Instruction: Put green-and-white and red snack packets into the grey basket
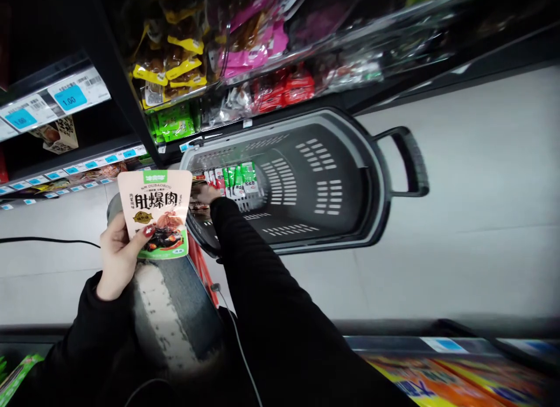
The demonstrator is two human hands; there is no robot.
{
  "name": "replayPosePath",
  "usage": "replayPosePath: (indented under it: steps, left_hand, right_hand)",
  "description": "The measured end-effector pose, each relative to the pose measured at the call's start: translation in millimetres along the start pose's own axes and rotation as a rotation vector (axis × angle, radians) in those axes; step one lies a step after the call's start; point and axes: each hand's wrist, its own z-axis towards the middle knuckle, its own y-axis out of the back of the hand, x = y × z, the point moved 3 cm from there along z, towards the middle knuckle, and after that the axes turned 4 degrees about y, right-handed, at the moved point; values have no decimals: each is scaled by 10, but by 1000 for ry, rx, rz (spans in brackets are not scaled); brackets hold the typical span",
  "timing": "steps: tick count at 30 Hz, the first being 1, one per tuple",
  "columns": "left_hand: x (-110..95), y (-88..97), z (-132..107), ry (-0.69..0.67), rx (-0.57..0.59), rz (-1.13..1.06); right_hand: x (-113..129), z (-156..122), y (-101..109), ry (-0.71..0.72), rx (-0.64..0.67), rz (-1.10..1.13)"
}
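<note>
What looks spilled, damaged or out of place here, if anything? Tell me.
Nothing clearly stands out: the pouch in the left hand looks intact, and the green packs lie together at one end of the basket. The right hand is blurred.

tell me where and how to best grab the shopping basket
Probably by the outer bar of the loop handle, coming from the right of the picture. The loop juts out past the rim of the basket and leaves an open gap for fingers to wrap through; the right hand is inside the opposite end.
</note>
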Motion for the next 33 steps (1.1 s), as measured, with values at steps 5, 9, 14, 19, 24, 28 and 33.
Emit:
replayPosePath:
  steps: [5,9,14,19,24,28,33]
  left_hand:
    - [-21,1,-5,12,78,131]
    - [-12,20,-12,-7,114,210]
    - [-97,-28,-41,-142,111,-53]
    - [-146,-78,-65,-137,104,-191]
    - [-142,-125,-72,-84,145,-178]
    - [-142,-138,-72,-58,143,-167]
    - [-154,-141,-69,-44,151,-135]
  right_hand:
    - [564,-655,998,697,-418,579]
    - [1194,-1389,1456,968,-229,480]
    - [1005,-1446,1721,857,-383,181]
    - [27,-814,1380,379,-485,-253]
    - [-486,-173,360,235,-98,-482]
    - [-544,75,-227,211,33,-456]
    - [-459,240,-663,233,139,-417]
